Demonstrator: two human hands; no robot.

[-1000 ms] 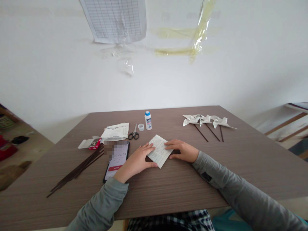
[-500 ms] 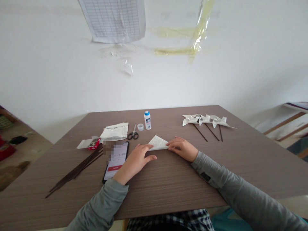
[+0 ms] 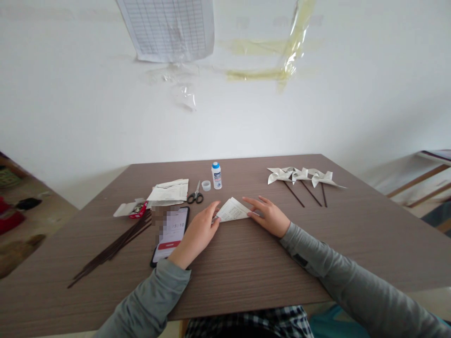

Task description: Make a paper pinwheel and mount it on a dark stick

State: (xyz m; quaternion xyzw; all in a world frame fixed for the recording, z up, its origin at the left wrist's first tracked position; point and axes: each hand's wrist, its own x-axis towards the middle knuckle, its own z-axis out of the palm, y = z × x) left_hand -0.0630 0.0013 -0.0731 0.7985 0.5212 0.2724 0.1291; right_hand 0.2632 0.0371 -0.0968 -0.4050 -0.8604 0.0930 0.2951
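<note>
A printed paper sheet [image 3: 232, 210], folded into a triangle, lies flat on the brown table [image 3: 246, 277] in front of me. My left hand [image 3: 199, 231] presses its left corner with the fingertips. My right hand [image 3: 268, 216] rests on its right corner, fingers spread. Neither hand grips anything; both lie flat against the paper and table.
A phone [image 3: 171, 230] lies left of my left hand, beside a bundle of dark sticks [image 3: 112, 249]. Behind are scissors [image 3: 195, 195], a glue bottle [image 3: 216, 176] with its cap [image 3: 206, 186], loose papers [image 3: 169, 191] and a small box [image 3: 132, 208]. Three paper pinwheels [image 3: 303, 177] lie far right.
The square sheet was folded over into a triangle. Both hands then moved outward to its left and right corners, the fingers flattening along the fold.
</note>
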